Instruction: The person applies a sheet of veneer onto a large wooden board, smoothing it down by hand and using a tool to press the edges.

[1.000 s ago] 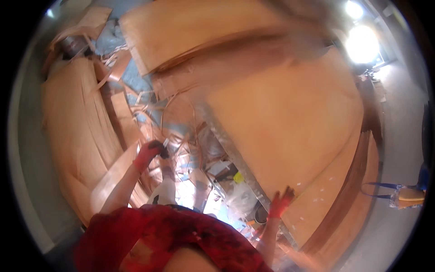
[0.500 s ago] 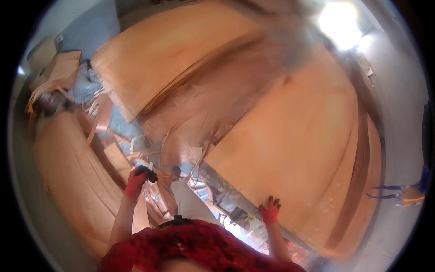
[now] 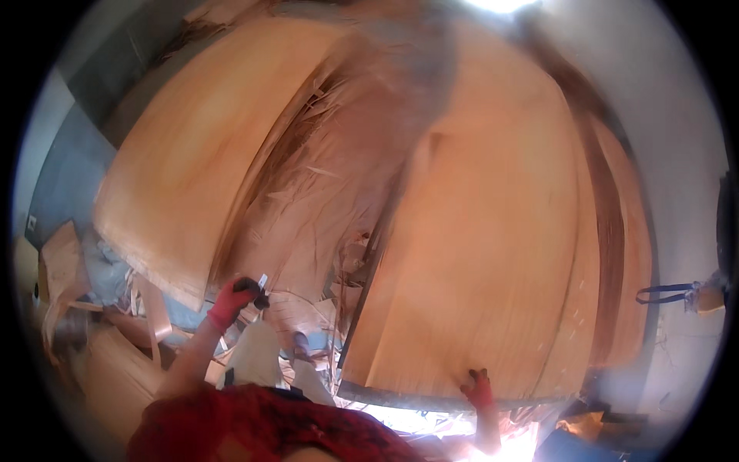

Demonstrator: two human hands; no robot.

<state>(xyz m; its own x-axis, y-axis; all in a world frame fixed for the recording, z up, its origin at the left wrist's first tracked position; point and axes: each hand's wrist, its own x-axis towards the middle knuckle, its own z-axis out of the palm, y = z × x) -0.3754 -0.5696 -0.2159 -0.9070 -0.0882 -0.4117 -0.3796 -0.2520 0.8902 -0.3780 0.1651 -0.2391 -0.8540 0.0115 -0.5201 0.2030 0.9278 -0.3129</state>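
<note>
My left hand (image 3: 237, 300), in a red glove with dark fingers, is closed around a slim whitish object (image 3: 263, 281). Only its pale tip shows past the fingers, so its kind cannot be made out. To the right, my right hand (image 3: 479, 387), in a matching glove, rests on the near edge of a large stack of wood veneer sheets (image 3: 485, 254). Its fingers are a little apart and lie on the top sheet, with nothing seen in them. Beyond my left hand lies a second veneer stack (image 3: 200, 146).
Torn brown veneer scraps (image 3: 308, 192) cover the floor between the stacks. More veneer offcuts (image 3: 115, 362) lie at the left. A grey wall (image 3: 685, 154) runs along the right, where a blue-handled tool (image 3: 670, 294) shows. Bright light comes in beneath the right stack's near edge.
My view has turned, so both stacks stand more upright in it. My right hand stays at the right stack's near edge. My left hand keeps the slim whitish object and now shows nearer the left stack.
</note>
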